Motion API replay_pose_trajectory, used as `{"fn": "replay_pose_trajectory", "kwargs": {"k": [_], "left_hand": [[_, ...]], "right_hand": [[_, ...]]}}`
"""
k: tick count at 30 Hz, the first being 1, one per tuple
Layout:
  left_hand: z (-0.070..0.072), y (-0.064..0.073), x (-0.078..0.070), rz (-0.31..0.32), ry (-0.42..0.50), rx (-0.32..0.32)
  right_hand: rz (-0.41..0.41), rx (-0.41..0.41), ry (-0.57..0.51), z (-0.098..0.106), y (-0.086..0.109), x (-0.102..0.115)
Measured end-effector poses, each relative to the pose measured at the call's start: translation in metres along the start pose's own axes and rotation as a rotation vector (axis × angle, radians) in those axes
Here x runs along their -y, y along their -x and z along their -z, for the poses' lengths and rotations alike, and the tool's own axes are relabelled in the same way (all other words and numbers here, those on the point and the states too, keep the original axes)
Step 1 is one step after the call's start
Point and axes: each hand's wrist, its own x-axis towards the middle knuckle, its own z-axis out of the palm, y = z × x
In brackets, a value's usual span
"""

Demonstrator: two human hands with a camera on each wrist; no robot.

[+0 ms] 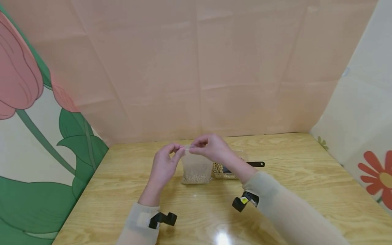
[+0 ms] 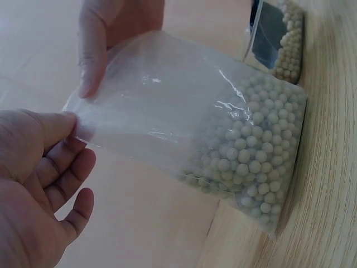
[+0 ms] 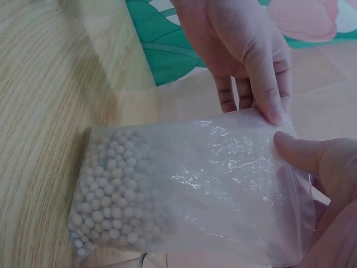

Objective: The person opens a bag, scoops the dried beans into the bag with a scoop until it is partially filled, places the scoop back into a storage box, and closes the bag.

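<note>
A translucent plastic bag [image 1: 197,166] stands upright on the table, its lower part filled with small, pale, round beads [image 2: 251,145]. My left hand [image 1: 165,163] pinches one top corner of the bag between thumb and index finger. The other fingers are loosely bent, as the left wrist view shows. With thumb and fingers my right hand [image 1: 211,148] pinches the bag's top edge, a short way from the left thumb. In the right wrist view both thumbs press on the bag's mouth [image 3: 287,184]. Whether the mouth is sealed, I cannot tell.
Just right of the bag, partly behind my right forearm, is a clear container [image 1: 225,176] of similar beads. A dark scoop lies in it, its black handle [image 1: 257,164] sticking out to the right. A pink backdrop [image 1: 196,85] rises behind the wooden table [image 1: 122,177].
</note>
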Motion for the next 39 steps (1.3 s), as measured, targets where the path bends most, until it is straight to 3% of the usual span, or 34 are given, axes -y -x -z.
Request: {"fn": "replay_pose_trajectory", "kwargs": {"k": [10, 16, 24, 30, 39], "left_hand": [[-0.0004, -0.0007, -0.0002, -0.004, -0.013, 0.002], [0.0001, -0.0001, -0.0016, 0.001, -0.008, 0.005], [-0.001, -0.0009, -0.0007, -0.011, -0.019, 0.007], [-0.0011, -0.0011, -0.001, -0.022, -0.008, 0.008], [-0.0001, -0.0018, 0.0017, 0.009, -0.004, 0.005]], "right_hand": [[0.01, -0.005, 0.023, -0.002, -0.0013, 0.0025], [0.049, -0.013, 0.073, -0.0026, -0.0026, 0.0047], [0.098, 0.004, 0.06, -0.0016, -0.0023, 0.0048], [0.102, 0.011, 0.043, -0.0008, -0.0005, 0.0045], [0.083, 0.003, 0.082, 0.0031, 0.0012, 0.0029]]}}
